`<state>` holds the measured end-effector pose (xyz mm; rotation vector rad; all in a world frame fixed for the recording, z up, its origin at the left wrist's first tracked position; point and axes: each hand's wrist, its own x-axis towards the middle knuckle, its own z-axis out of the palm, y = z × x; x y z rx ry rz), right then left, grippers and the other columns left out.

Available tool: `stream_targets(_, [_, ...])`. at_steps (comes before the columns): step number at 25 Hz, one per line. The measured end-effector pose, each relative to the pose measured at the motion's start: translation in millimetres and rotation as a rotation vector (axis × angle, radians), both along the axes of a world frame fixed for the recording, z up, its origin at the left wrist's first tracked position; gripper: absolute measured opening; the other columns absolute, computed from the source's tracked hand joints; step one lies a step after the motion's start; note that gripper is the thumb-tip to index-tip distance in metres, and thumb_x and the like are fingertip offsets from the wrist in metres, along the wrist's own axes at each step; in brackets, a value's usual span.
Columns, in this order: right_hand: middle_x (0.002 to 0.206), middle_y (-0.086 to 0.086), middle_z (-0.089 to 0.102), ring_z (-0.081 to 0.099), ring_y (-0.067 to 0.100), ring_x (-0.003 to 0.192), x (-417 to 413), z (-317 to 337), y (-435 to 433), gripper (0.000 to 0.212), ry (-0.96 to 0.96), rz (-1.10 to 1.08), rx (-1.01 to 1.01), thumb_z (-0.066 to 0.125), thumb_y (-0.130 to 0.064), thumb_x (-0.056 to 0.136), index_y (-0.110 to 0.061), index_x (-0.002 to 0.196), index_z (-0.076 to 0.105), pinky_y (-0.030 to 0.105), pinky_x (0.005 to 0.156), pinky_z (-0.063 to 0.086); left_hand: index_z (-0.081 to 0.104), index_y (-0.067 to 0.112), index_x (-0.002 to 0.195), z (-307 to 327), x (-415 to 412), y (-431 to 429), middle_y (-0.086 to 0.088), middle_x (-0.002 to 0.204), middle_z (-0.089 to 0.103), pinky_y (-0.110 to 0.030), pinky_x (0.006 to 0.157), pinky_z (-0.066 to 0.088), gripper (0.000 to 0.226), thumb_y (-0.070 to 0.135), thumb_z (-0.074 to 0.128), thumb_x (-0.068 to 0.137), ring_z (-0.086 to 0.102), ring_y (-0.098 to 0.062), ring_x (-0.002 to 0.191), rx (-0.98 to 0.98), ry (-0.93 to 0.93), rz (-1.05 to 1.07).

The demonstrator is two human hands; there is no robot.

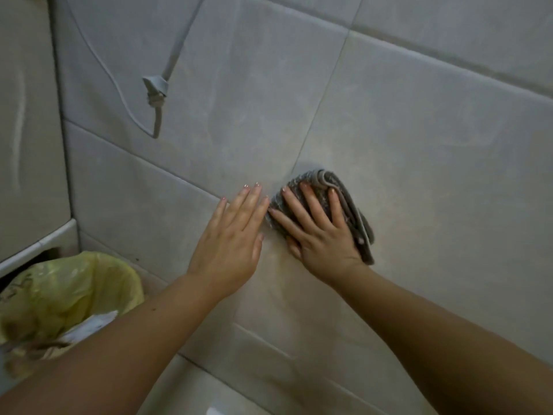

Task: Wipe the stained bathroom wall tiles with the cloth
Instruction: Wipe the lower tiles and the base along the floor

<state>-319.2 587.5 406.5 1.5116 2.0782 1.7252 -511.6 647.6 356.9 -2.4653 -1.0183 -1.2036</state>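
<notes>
A folded grey cloth (353, 211) lies flat against the grey wall tiles (419, 139), just below a grout crossing. My right hand (317, 232) presses on it with spread, straight fingers. My left hand (233, 235) rests flat on the bare tile right beside the cloth, fingers straight and together. A faint pale, streaky patch shows on the tile below both hands.
A bin lined with a yellow plastic bag (65, 298) stands at the lower left, near the wall corner. A grey hose with a knotted strip (155, 91) hangs on the wall at the upper left. A white ledge (39, 244) runs along the left side.
</notes>
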Motion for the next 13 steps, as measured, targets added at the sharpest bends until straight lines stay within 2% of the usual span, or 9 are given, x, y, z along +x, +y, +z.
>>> stream_targets(3, [0.159,0.005,0.026,0.020,0.032,0.146,25,-7,-30,0.059,-0.011,-0.036,0.007,0.049,-0.043,0.094,-0.030,0.150,0.034,0.057,0.118,0.008,0.032,0.007,0.151,-9,11,-1,-0.012,0.160,0.026,-0.053,0.116,0.029,0.060,0.028,0.032,0.095,0.024,-0.028,0.148,-0.017,-0.013,-0.034])
stream_targets(7, [0.159,0.003,0.022,0.019,0.034,0.145,62,0,-80,0.059,0.048,-0.111,0.078,0.050,-0.044,0.093,-0.034,0.149,0.033,0.058,0.117,0.005,0.029,0.007,0.151,-15,25,4,-0.013,0.161,0.023,-0.054,0.116,0.028,0.060,0.026,0.036,0.095,0.023,-0.029,0.149,-0.024,-0.046,-0.089])
stream_targets(9, [0.158,0.005,0.023,0.022,0.036,0.143,59,1,-80,0.058,0.077,-0.148,0.122,0.050,-0.045,0.093,-0.035,0.148,0.034,0.059,0.117,0.002,0.027,0.008,0.152,-17,31,7,-0.012,0.162,0.020,-0.053,0.118,0.025,0.060,0.024,0.039,0.096,0.018,-0.027,0.150,-0.039,-0.087,-0.114])
stream_targets(13, [0.157,0.007,0.021,0.016,0.037,0.144,30,-15,-47,0.058,0.169,-0.166,0.164,0.047,-0.046,0.095,-0.034,0.149,0.030,0.061,0.116,-0.003,0.023,0.009,0.154,-27,34,14,-0.011,0.163,0.016,-0.052,0.121,0.018,0.061,0.018,0.041,0.097,0.011,-0.026,0.152,-0.063,-0.155,-0.167])
